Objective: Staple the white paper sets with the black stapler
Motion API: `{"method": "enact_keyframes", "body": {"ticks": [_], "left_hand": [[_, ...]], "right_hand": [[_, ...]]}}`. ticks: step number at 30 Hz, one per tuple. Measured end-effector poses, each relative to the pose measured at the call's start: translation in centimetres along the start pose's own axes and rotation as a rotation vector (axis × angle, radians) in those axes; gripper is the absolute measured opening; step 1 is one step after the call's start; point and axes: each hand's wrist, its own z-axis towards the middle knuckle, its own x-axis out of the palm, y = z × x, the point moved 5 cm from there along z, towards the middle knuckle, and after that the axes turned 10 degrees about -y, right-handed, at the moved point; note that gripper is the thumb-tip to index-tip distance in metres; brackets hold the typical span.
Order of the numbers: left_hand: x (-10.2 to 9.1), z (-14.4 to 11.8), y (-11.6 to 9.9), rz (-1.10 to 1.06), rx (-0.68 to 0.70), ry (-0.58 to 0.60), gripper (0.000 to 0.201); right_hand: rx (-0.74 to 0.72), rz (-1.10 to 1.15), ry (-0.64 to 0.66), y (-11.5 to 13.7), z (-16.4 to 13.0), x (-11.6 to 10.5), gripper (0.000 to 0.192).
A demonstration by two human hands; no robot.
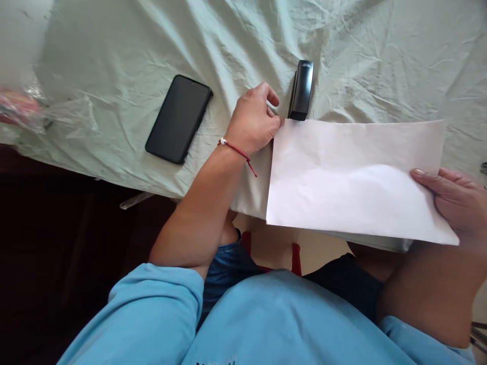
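A blank white sheet of paper (353, 177) lies sideways before me, its lower edge reaching past the table's front edge. My right hand (458, 200) grips its right side, thumb on top and fingers underneath. At the upper left corner, my left hand (256, 116) pinches the paper between curled fingers; a red string bracelet circles that wrist. A black stapler (302, 90) stands just beyond the paper's upper edge, near the left corner, its near end meeting the paper. Whether the paper is one sheet or more I cannot tell.
A black smartphone (178, 119) lies on the pale green tablecloth (247, 40) left of my left hand. Crumpled clear plastic with something red inside (21, 107) is at the far left. The cloth has several folds. A dark metallic object (483, 168) shows at the right edge.
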Motion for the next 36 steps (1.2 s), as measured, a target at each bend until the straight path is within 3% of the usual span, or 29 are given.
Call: {"method": "enact_keyframes", "body": {"ticks": [13,18,21,24,30,33,36], "left_hand": [[0.8,-0.2,-1.0,-0.002,0.076,0.006,0.035],[0.4,0.1,-1.4,-0.129,0.17,-0.191,0.034],[0.1,-0.1,-2.0,-0.244,0.259,-0.246,0.044],[0.3,-0.3,-2.5,-0.237,0.256,-0.199,0.051],[1.2,0.0,-1.8,-0.237,0.002,0.042,0.053],[1.3,0.4,-1.5,-0.223,0.014,0.11,0.05],[1.2,0.5,-1.5,-0.194,0.087,0.086,0.045]], "right_hand": [[0.016,-0.049,-0.062,-1.2,1.1,-1.3,0.032],[0.02,-0.048,-0.063,-0.9,0.5,-1.1,0.031],[0.046,-0.068,-0.074,-0.5,0.0,-0.9,0.027],[0.063,-0.069,-0.073,-0.3,-0.2,-0.8,0.026],[0.037,-0.061,-0.052,-0.6,0.0,-0.8,0.036],[0.048,-0.049,-0.045,-0.8,0.1,-0.7,0.039],[0.041,-0.041,-0.033,-1.1,0.0,-0.6,0.041]]}}
